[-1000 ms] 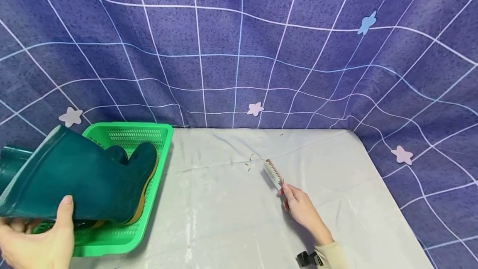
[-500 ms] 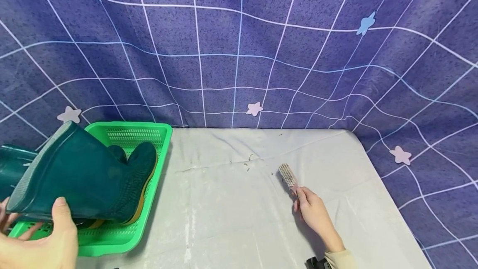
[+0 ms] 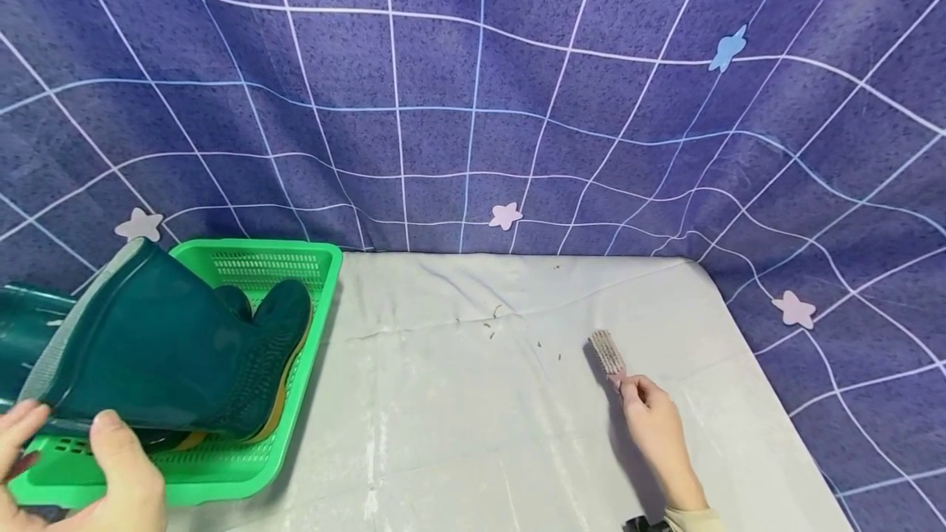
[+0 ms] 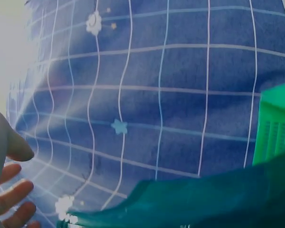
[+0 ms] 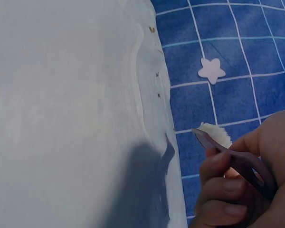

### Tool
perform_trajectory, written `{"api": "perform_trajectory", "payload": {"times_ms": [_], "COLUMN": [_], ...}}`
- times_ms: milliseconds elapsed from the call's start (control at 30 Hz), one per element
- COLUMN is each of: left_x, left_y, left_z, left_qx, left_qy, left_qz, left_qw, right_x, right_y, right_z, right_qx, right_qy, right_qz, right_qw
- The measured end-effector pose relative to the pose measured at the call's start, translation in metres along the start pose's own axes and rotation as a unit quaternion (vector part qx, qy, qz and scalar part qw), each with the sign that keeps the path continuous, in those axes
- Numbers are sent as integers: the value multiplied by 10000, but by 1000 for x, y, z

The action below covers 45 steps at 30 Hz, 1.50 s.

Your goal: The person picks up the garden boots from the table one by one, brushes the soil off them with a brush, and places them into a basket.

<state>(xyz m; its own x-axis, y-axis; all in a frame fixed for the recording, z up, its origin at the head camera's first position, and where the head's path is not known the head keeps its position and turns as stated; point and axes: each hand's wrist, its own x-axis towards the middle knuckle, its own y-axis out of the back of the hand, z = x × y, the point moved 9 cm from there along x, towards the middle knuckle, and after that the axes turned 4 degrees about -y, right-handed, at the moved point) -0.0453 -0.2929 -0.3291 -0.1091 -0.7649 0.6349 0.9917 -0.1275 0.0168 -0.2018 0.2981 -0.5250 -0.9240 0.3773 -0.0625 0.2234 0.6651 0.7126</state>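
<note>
A dark green rubber boot (image 3: 170, 343) with a tan sole lies on its side in a green plastic basket (image 3: 305, 384). Beside it is a second green boot (image 3: 25, 339), partly hidden. My left hand (image 3: 121, 479) is spread at the first boot's shaft opening; whether it touches is unclear in the head view. In the left wrist view its fingers (image 4: 16, 194) are loosely bent, apart from the boot (image 4: 180, 204). My right hand (image 3: 658, 429) grips the handle of a small scrubbing brush (image 3: 608, 354), pale bristles turned up, above the table.
Several small brown crumbs (image 3: 488, 325) lie on the white-covered table (image 3: 443, 417), left of the brush. A purple grid-patterned curtain (image 3: 436, 138) hangs behind the table and along its right side.
My left hand has loosened from the boot and its fingers have spread. The boot has tipped slightly to the right. My right hand has carried the brush rightward, and more crumbs lie along its path.
</note>
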Motion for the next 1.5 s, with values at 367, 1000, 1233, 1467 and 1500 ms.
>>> {"api": "perform_trajectory", "payload": {"times_ms": [367, 1000, 1233, 1467, 1500], "left_x": [-28, -90, -107, -117, -118], "left_y": [-6, -65, -79, -92, -94], "left_z": [56, 23, 3, 4, 5], "left_qx": [-563, -1278, -702, -550, -508], "left_qy": [-1034, -1496, -1255, -1522, -1595], "left_qz": [-151, -2813, -3584, -3912, -3963], "left_qw": [9929, 9392, 9224, 9060, 9027], "right_x": [0, -5, -2, -1, -1], "right_y": [13, 22, 24, 26, 27], "right_z": [30, 43, 44, 39, 35], "right_qx": [-194, -1219, -1602, -1483, -1431], "right_qy": [-257, -454, -677, -570, -496], "right_qz": [50, 157, 23, -34, 14], "right_qw": [9995, 9914, 9848, 9873, 9885]}}
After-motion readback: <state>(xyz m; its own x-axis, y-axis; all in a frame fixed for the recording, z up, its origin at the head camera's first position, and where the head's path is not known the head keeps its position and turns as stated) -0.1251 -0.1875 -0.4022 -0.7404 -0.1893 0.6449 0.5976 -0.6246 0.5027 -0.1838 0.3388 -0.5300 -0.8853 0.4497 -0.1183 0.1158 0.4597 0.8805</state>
